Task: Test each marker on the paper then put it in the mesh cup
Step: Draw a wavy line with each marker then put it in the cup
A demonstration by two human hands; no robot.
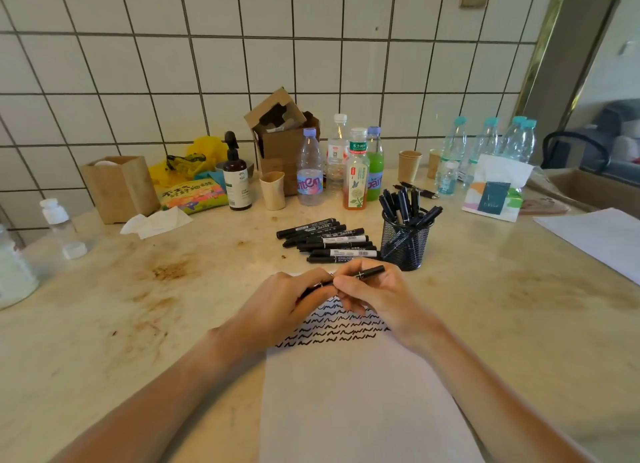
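Markers (327, 240) lie in a loose pile on the table (138, 289), just left of the mesh cup (405, 244); these look like the ones not tested yet; the cup already holds a good bunch of pens standing up, so I think a big part of the job is done; the paper (346, 393) sits in front of the person, and its top part has a few rows of black squiggly lines, while the rest is blank.

The left hand (294, 299) is over the top of the paper; its fingers are curled round one end of a black marker (370, 273); the right hand (374, 292) is touching it, with its fingers pinched on the other part of the same marker, whose end sticks out to the right, near the cup; both hands meet in the middle, so I guess the cap is going on or coming off, but I cannot tell which; both arms reach in from the bottom and rest low over the table.
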